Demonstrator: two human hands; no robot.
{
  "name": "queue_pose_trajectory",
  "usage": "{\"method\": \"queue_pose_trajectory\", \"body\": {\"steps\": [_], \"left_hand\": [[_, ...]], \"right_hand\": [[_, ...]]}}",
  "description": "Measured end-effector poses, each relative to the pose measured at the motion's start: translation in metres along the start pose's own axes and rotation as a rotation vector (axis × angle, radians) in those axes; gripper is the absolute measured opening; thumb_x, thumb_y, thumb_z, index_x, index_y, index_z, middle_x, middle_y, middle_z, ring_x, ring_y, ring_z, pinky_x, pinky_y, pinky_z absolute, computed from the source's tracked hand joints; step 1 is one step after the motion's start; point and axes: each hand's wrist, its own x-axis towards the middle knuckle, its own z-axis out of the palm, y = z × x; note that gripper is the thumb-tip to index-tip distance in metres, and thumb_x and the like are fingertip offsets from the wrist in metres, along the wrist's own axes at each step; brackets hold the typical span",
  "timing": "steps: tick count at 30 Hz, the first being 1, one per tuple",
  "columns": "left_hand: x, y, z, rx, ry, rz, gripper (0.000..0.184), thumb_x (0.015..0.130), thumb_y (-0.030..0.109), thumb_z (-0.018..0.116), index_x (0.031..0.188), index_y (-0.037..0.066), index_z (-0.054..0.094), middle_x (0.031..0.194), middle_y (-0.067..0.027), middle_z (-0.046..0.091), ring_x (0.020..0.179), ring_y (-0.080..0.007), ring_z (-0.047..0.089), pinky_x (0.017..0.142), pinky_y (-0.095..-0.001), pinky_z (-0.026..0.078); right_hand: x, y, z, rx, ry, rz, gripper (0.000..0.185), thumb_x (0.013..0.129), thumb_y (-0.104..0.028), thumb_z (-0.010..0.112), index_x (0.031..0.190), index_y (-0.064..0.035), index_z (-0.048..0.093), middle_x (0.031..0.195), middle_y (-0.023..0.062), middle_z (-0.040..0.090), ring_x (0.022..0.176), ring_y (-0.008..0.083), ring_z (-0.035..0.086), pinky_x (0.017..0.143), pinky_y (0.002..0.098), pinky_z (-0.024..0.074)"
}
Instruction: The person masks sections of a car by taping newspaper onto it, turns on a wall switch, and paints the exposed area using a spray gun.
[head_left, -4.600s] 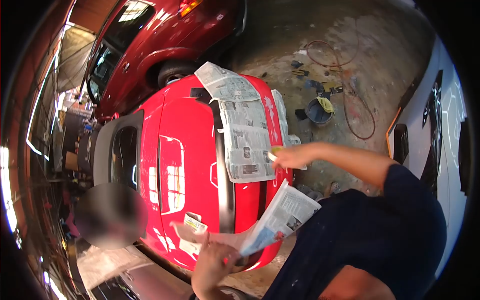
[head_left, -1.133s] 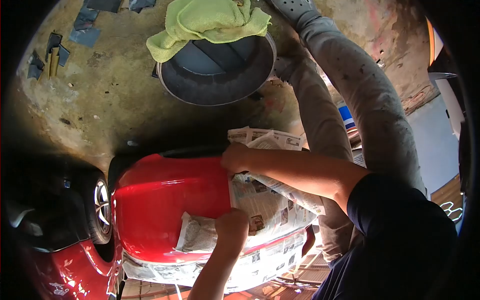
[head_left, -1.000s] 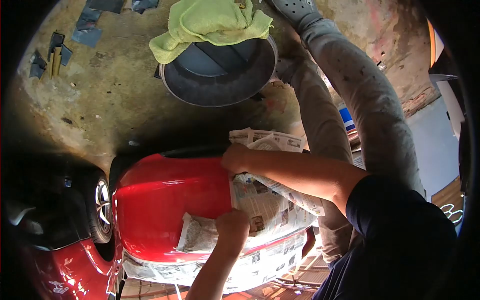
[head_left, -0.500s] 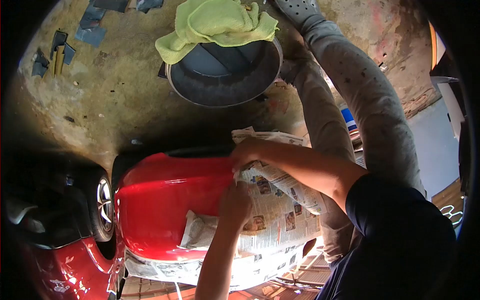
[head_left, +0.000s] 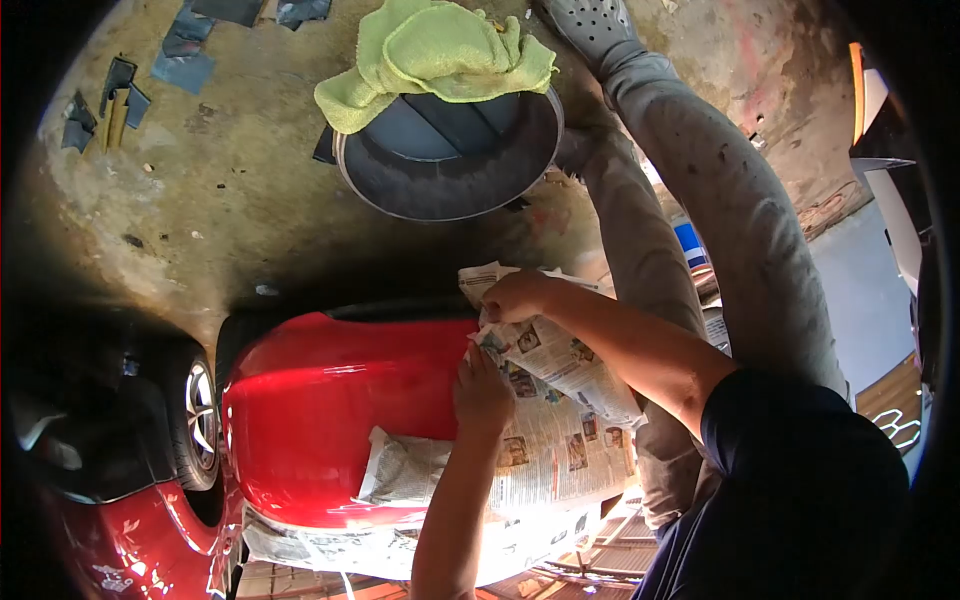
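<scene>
My left hand (head_left: 485, 395) lies over the seam between the red car panel (head_left: 345, 400) and the newspaper (head_left: 550, 430), its fingers somewhat apart with their tips on the paper's edge. Just above it, my right hand (head_left: 515, 297) is closed on the upper edge of the newspaper; whether anything else is inside its fingers is hidden. The sheet covers the panel's right part and is folded over below my right forearm. A smaller newspaper piece (head_left: 405, 468) sits on the red surface left of my left wrist. More newspaper (head_left: 350, 550) runs along the lower edge.
A dark bucket (head_left: 450, 190) with a green cloth (head_left: 450, 55) over its rim stands on the floor. Dark sheet scraps (head_left: 183, 70) lie at the upper left. My legs (head_left: 740, 200) are at right, near a blue and white can (head_left: 690, 245). Another car's wheel (head_left: 203, 420) is at left.
The view has tilted down and closer since the earliest frame. Both hands have worked along the newspaper's edge; my left hand has moved up and my right hand slightly right, away from the red panel.
</scene>
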Motion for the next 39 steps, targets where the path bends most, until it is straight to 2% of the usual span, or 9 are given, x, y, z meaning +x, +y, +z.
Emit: {"method": "queue_pose_trajectory", "body": {"steps": [8, 11, 16, 23, 26, 29, 31, 35, 39], "left_hand": [[0.006, -0.01, -0.003, 0.044, -0.041, 0.04, 0.063, 0.095, 0.02, 0.042, 0.148, -0.012, 0.031, 0.158, -0.0235, 0.03, 0.141, -0.0378, 0.036, 0.115, -0.0472, 0.033], [0.018, -0.011, -0.037, -0.112, -0.204, -0.036, 0.056, 0.094, 0.018, 0.045, 0.143, -0.007, 0.042, 0.147, -0.0267, 0.045, 0.132, -0.0361, 0.049, 0.109, -0.0466, 0.039], [0.072, -0.066, -0.03, -0.363, 0.016, 0.013, 0.034, 0.092, 0.023, 0.057, 0.117, 0.002, 0.065, 0.116, -0.0243, 0.066, 0.108, -0.0385, 0.064, 0.093, -0.0457, 0.05], [0.117, -0.083, 0.0, -0.619, -0.065, 0.12, 0.027, 0.088, 0.022, 0.065, 0.108, 0.004, 0.069, 0.105, -0.0199, 0.07, 0.096, -0.0344, 0.068, 0.084, -0.0395, 0.052], [0.112, -0.07, -0.025, -0.451, -0.164, 0.045, 0.03, 0.089, 0.028, 0.066, 0.105, 0.003, 0.07, 0.104, -0.0213, 0.07, 0.097, -0.0359, 0.068, 0.084, -0.0413, 0.052], [0.139, -0.088, 0.018, 0.178, -0.172, 0.298, 0.041, 0.088, 0.041, 0.068, 0.101, 0.002, 0.072, 0.108, -0.0217, 0.07, 0.098, -0.0372, 0.067, 0.087, -0.0434, 0.052], [0.125, -0.066, 0.002, 0.02, -0.154, 0.091, 0.04, 0.089, 0.04, 0.066, 0.097, 0.001, 0.072, 0.101, -0.0231, 0.07, 0.099, -0.0361, 0.068, 0.085, -0.0448, 0.054], [0.084, -0.033, -0.042, -0.019, -0.015, -0.107, 0.046, 0.085, 0.048, 0.07, 0.097, 0.004, 0.074, 0.116, -0.0219, 0.066, 0.104, -0.0375, 0.067, 0.083, -0.049, 0.056], [0.081, -0.025, -0.035, 0.131, 0.041, -0.213, 0.065, 0.078, 0.058, 0.073, 0.12, 0.008, 0.066, 0.14, -0.0172, 0.05, 0.127, -0.0393, 0.051, 0.099, -0.0538, 0.046]], "right_hand": [[-0.002, -0.009, -0.017, -0.062, -0.023, 0.003, 0.032, 0.092, -0.037, 0.06, 0.113, -0.0141, 0.068, 0.112, 0.0128, 0.07, 0.109, 0.0325, 0.065, 0.09, 0.0452, 0.0495], [-0.001, -0.004, -0.014, -0.133, 0.001, 0.021, 0.031, 0.093, -0.034, 0.056, 0.115, -0.0144, 0.068, 0.112, 0.0142, 0.069, 0.109, 0.0334, 0.065, 0.091, 0.0455, 0.0496], [-0.018, -0.019, -0.037, -0.072, -0.081, -0.011, 0.037, 0.086, -0.019, 0.055, 0.117, -0.0064, 0.07, 0.121, 0.017, 0.068, 0.115, 0.0331, 0.064, 0.095, 0.044, 0.0502], [0.004, 0.013, -0.007, 0.041, 0.061, 0.009, 0.038, 0.09, -0.037, 0.058, 0.114, -0.0097, 0.07, 0.111, 0.0176, 0.07, 0.104, 0.0349, 0.067, 0.089, 0.0456, 0.051], [0.002, 0.014, -0.004, 0.09, 0.053, 0.03, 0.049, 0.085, -0.042, 0.064, 0.116, -0.0052, 0.07, 0.115, 0.0193, 0.069, 0.109, 0.0343, 0.066, 0.093, 0.0459, 0.051], [0.001, 0.012, 0.025, 0.101, 0.104, 0.059, 0.05, 0.083, -0.049, 0.067, 0.11, -0.0082, 0.071, 0.106, 0.0184, 0.071, 0.103, 0.0345, 0.068, 0.09, 0.0465, 0.0517], [0.002, 0.012, 0.051, 0.069, 0.278, 0.008, 0.045, 0.082, -0.051, 0.068, 0.1, -0.0107, 0.072, 0.096, 0.0162, 0.072, 0.096, 0.0352, 0.069, 0.085, 0.0471, 0.0521], [0.002, -0.006, 0.052, 0.084, 0.187, 0.093, 0.049, 0.08, -0.055, 0.07, 0.099, -0.0099, 0.072, 0.099, 0.015, 0.072, 0.096, 0.0358, 0.069, 0.084, 0.0474, 0.0527], [0.0, -0.007, 0.06, 0.049, 0.293, 0.145, 0.056, 0.078, -0.056, 0.071, 0.108, -0.0087, 0.068, 0.106, 0.0151, 0.071, 0.099, 0.0366, 0.068, 0.085, 0.0479, 0.052]]}}
